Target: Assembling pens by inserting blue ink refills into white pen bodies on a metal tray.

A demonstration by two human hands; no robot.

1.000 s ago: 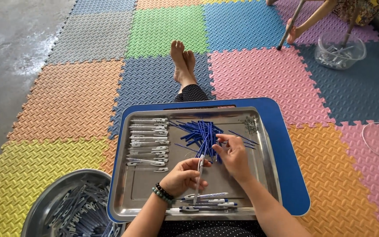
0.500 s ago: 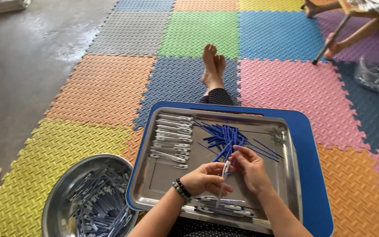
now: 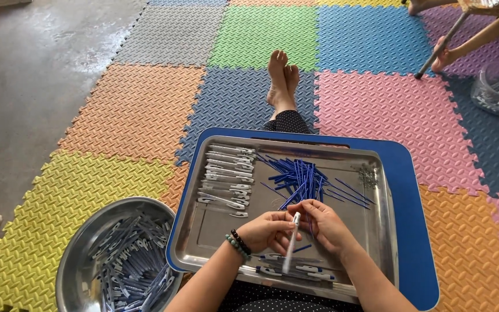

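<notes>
Both hands, left hand and right hand, pinch one white plastic pen barrel upright; thin blue refills lie at twelve o'clock, within reach.

Foam mat floor: round steel bowl, clear tub.

Single head view, steep downward over lap; steel tray close, foam mats stretching ahead.
</notes>
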